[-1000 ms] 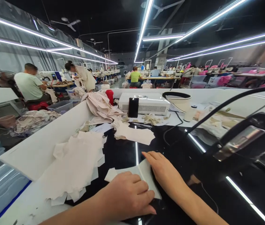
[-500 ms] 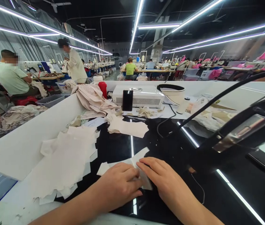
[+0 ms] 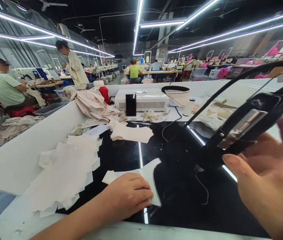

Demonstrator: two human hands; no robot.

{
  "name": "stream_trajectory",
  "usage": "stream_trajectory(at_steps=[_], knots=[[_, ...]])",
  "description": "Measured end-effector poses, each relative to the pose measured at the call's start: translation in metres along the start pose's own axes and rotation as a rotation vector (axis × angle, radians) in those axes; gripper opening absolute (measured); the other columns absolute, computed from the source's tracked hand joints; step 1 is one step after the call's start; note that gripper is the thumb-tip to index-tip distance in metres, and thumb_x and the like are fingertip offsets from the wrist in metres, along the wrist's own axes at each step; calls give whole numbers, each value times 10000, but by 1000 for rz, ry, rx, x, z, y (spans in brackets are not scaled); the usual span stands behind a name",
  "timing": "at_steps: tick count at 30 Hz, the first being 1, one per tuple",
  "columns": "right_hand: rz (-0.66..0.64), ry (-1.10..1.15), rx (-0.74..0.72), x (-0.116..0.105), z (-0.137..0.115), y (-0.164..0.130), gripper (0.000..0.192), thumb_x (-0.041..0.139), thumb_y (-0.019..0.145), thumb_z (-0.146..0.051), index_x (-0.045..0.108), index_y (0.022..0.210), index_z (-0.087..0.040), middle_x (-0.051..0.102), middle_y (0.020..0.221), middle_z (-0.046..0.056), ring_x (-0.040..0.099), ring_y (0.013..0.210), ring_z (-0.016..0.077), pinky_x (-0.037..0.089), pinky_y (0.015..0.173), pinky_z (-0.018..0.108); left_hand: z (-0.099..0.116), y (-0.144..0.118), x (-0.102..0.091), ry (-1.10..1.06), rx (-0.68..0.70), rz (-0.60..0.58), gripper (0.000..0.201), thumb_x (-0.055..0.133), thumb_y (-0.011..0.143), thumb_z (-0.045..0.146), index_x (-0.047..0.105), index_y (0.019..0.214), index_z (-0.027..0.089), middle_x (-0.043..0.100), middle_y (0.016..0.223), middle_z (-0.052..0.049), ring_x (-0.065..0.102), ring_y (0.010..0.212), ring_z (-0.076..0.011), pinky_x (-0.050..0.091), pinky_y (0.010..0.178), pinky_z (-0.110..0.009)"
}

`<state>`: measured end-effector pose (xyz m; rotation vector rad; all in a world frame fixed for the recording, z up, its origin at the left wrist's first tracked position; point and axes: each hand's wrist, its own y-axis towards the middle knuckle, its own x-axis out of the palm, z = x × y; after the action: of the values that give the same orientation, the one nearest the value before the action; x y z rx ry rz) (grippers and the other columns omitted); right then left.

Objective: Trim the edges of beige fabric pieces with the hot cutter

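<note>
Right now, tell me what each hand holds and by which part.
The left hand presses flat on the near part of the white fabric piece, gripping nothing. The right hand reaches up at the black press arm; whether it grips is unclear.

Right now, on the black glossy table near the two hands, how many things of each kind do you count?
Single fabric piece under the left hand: 1
Piles of cut fabric pieces: 2
Black press handle at the right hand: 1
Black phone standing upright: 1
Total: 5
</note>
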<state>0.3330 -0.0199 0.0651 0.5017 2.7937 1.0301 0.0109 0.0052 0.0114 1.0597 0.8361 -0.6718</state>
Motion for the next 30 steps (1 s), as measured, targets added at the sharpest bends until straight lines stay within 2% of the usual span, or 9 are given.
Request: stream_trajectory(at_steps=[2, 4, 6, 9, 13, 16, 18, 22, 30], knots=[[72, 7, 107, 10, 0, 7, 686, 950, 928, -455, 626, 1533, -483, 691, 1559, 27, 746, 1334, 346, 738, 930, 440, 2, 2, -1, 8, 17, -28, 78, 746, 1131, 236, 750, 1183, 178, 818, 1120, -31, 772, 1022, -189, 605, 1045, -326], [73, 35, 169, 19, -1, 12, 510, 959, 906, -451, 728, 1358, -395, 778, 1390, 51, 815, 1127, 320, 742, 897, 458, 3, 4, 0, 26, 34, -54, 84, 771, 1118, 249, 741, 1140, 173, 810, 1082, -29, 769, 983, -188, 607, 1023, -326], [82, 64, 159, 27, -2, 16, 388, 960, 908, -382, 753, 1232, -331, 819, 1212, 43, 822, 926, 254, 740, 838, 416, 4, 6, 1, 50, 44, -73, 109, 781, 1115, 271, 731, 1105, 176, 805, 1067, -27, 765, 956, -182, 609, 996, -320], [56, 63, 122, 36, -6, 19, 341, 968, 900, -347, 738, 1145, -291, 816, 1123, 25, 807, 874, 217, 730, 784, 362, 6, 10, 4, 101, 66, -109, 135, 795, 1107, 281, 715, 1089, 174, 796, 1065, -32, 761, 967, -180, 610, 965, -311], [-25, 75, 89, 45, -14, 17, 385, 981, 885, -451, 726, 1132, -303, 799, 1093, 1, 783, 799, 196, 690, 667, 316, 9, 14, 10, 178, 120, -130, 158, 801, 1090, 237, 684, 1022, 156, 758, 998, -37, 748, 916, -182, 602, 892, -301], [-50, 155, 103, 53, -22, 5, 420, 985, 888, -508, 693, 1107, -300, 789, 1015, 2, 739, 695, 188, 643, 579, 314, 10, 15, 17, 235, 134, -97, 164, 685, 1122, 157, 667, 959, 165, 725, 923, -33, 709, 815, -176, 585, 786, -299], [-41, 242, 109, 60, -27, -7, 452, 976, 904, -513, 680, 1177, -309, 767, 926, -6, 699, 635, 190, 627, 543, 330, 10, 14, 20, 247, 144, -57, 235, 596, 1131, 107, 658, 914, 173, 703, 872, -27, 672, 757, -170, 577, 742, -301], [-44, 412, 113, 77, -35, -29, 529, 946, 942, -502, 630, 1331, -331, 724, 837, -21, 662, 569, 194, 599, 470, 326, 7, 12, 22, 176, 102, -35, 254, 581, 1138, 115, 663, 907, 180, 717, 892, -27, 678, 783, -160, 598, 792, -288], [-5, 456, 91, 99, -38, -41, 483, 922, 970, -496, 609, 1290, -314, 713, 797, -30, 645, 558, 176, 598, 492, 310, 7, 12, 17, -68, -62, -44, 154, 666, 1114, 142, 738, 988, 192, 800, 996, -23, 732, 895, -179, 586, 852, -292]])
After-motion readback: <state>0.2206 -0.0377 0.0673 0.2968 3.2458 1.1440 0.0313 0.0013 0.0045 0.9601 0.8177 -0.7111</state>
